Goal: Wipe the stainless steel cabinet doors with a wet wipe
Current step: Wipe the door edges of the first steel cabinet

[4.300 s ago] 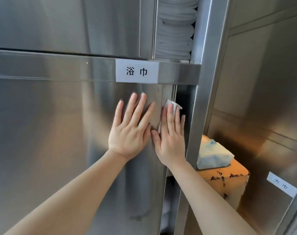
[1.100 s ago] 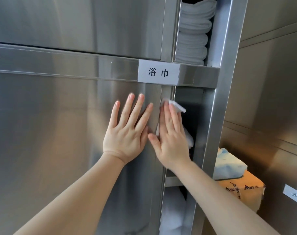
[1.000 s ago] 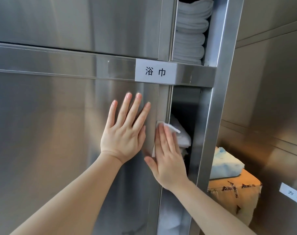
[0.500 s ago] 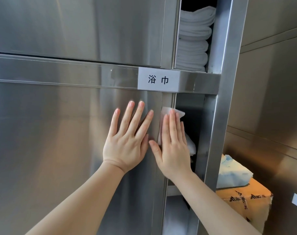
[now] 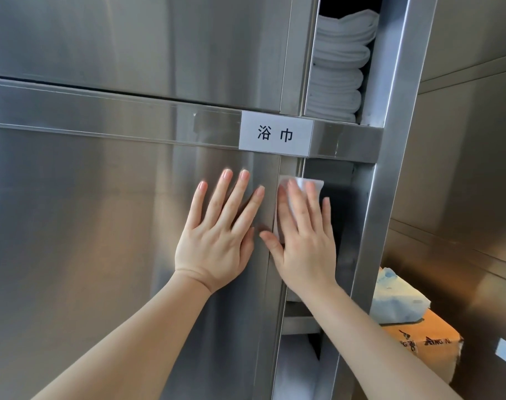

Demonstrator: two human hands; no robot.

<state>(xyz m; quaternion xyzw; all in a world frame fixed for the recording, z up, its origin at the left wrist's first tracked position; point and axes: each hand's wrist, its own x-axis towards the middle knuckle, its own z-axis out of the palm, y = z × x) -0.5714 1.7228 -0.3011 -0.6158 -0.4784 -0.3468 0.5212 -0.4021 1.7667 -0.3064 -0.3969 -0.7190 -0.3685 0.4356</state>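
Note:
The lower stainless steel cabinet door [image 5: 87, 241] fills the left of the head view. My left hand [image 5: 220, 229] lies flat on it near its right edge, fingers straight and spread. My right hand [image 5: 302, 235] presses a white wet wipe [image 5: 299, 183] with straight fingers against the door's right edge, just below the horizontal rail [image 5: 116, 119]. The wipe shows above and left of my fingers; the rest is hidden under my hand. An upper steel door [image 5: 130, 39] sits above the rail.
A white label [image 5: 276, 134] with black characters is stuck on the rail. Folded white towels [image 5: 339, 67] are stacked in the open gap beside the upper door. A steel post [image 5: 390, 140] stands at right, with an orange cardboard box [image 5: 427, 342] and a tissue pack [image 5: 396, 301] behind it.
My right hand slid the wipe down the door edge, then back up to just under the rail. My left hand stayed flat on the door. The view shifted slightly.

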